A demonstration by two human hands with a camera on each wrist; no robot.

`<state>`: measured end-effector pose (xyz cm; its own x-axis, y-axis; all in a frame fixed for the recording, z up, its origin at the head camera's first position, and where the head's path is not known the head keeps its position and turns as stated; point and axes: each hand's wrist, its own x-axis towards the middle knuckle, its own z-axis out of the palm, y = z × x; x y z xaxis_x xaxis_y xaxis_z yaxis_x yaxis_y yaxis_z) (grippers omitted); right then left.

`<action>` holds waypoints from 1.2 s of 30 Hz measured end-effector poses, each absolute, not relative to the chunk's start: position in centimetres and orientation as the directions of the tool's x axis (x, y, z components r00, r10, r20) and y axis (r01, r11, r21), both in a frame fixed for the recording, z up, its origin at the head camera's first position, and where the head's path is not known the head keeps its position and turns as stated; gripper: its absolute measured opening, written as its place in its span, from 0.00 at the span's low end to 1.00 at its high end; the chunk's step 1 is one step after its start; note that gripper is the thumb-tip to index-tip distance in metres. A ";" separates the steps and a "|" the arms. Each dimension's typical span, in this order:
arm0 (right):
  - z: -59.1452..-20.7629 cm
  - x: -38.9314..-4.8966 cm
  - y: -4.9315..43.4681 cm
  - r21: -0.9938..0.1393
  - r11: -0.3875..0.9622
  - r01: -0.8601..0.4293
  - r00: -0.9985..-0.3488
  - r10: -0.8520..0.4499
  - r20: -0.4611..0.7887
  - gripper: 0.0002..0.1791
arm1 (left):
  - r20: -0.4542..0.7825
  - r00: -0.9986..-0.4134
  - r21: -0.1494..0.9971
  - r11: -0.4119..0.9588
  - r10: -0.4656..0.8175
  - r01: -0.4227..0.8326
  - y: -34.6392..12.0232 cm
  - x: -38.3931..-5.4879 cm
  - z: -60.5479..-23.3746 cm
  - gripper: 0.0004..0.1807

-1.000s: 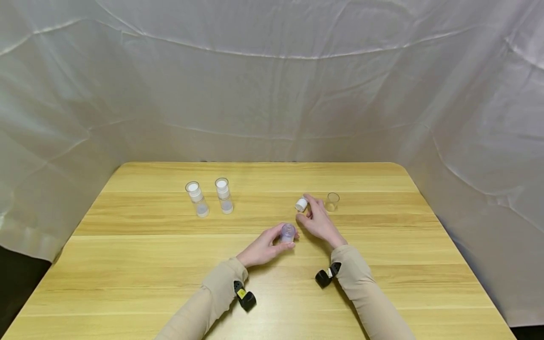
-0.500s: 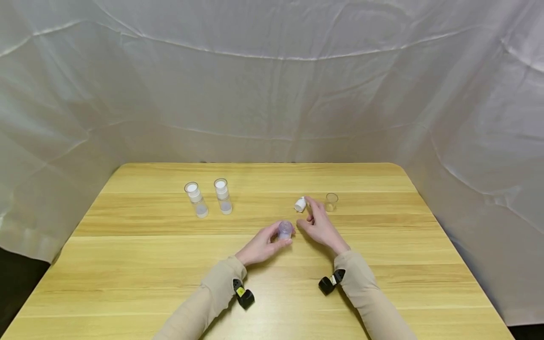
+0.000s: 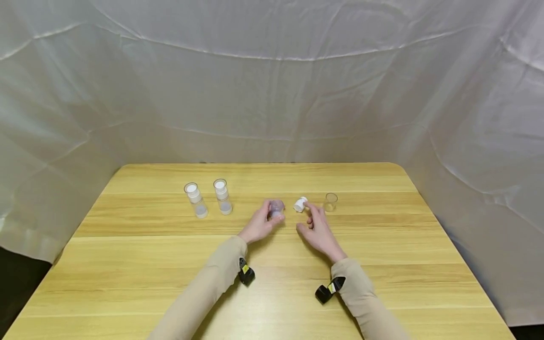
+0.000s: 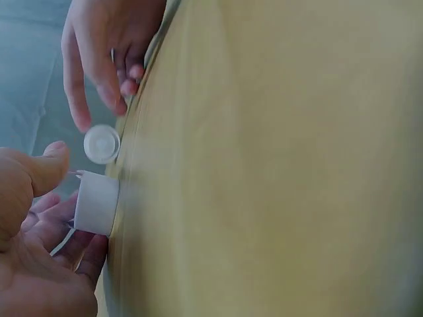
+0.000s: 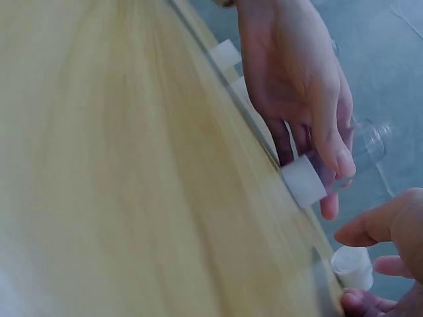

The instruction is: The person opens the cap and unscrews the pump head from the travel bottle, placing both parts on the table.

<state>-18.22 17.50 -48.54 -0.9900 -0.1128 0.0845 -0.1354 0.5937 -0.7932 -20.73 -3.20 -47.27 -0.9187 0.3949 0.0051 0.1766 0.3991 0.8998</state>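
Observation:
My left hand (image 3: 258,225) grips a small clear, purple-tinted bottle (image 3: 276,206) between thumb and fingers. In the right wrist view its white base (image 5: 303,181) is close over the table, and the clear part rises among the fingers. My right hand (image 3: 320,234) is to the right, its index fingertip at a small white pump head (image 3: 300,204) that lies tilted on the table; the thumb stays apart from it. The left wrist view shows the round end of the pump head (image 4: 102,144) just beyond the held bottle's white base (image 4: 97,203).
Two clear bottles with white tops, a left one (image 3: 196,200) and a right one (image 3: 223,196), stand on the wooden table (image 3: 170,274) at the back left. A clear cap (image 3: 330,202) stands beyond my right hand. Pale cloth (image 3: 272,94) hangs around the table.
My left hand has carried the bottle forward and slightly left, farther from me. The right hand has stayed close by the pump head, which has turned a little on the table.

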 end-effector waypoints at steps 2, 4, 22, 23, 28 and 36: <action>-48.8 -18.2 17.4 -0.811 0.565 -0.151 -0.988 -0.101 0.115 0.34 | 0.007 -0.928 0.895 0.412 0.373 0.172 -3.1 -21.4 -47.3 0.26; -49.1 -18.2 17.4 -0.834 0.528 -0.162 -0.987 -0.091 0.134 0.32 | 0.004 -0.936 0.894 0.417 0.353 0.161 -3.0 -21.9 -47.3 0.25; -46.2 -16.6 16.8 -0.931 0.330 -0.156 -0.988 -0.036 0.153 0.18 | 0.099 -0.986 0.882 0.446 0.137 0.150 -2.0 -24.3 -47.4 0.20; -46.1 -16.5 16.8 -0.930 0.332 -0.159 -0.987 -0.038 0.155 0.17 | 0.102 -0.985 0.880 0.450 0.138 0.154 -2.0 -24.4 -47.4 0.21; -45.9 -16.4 16.8 -0.927 0.344 -0.147 -0.989 -0.031 0.146 0.16 | 0.095 -0.983 0.891 0.428 0.156 0.154 -1.9 -24.3 -47.4 0.31; -45.9 -16.5 16.9 -0.919 0.358 -0.163 -0.986 -0.034 0.162 0.14 | 0.086 -0.983 0.894 0.423 0.162 0.148 -2.1 -23.0 -46.7 0.49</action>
<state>-16.49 16.95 -45.89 -0.9862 -0.0338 0.1622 -0.1635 0.3579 -0.9194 -23.02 -2.09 -46.70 -0.9830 0.1619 0.0861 0.1479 0.4228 0.8941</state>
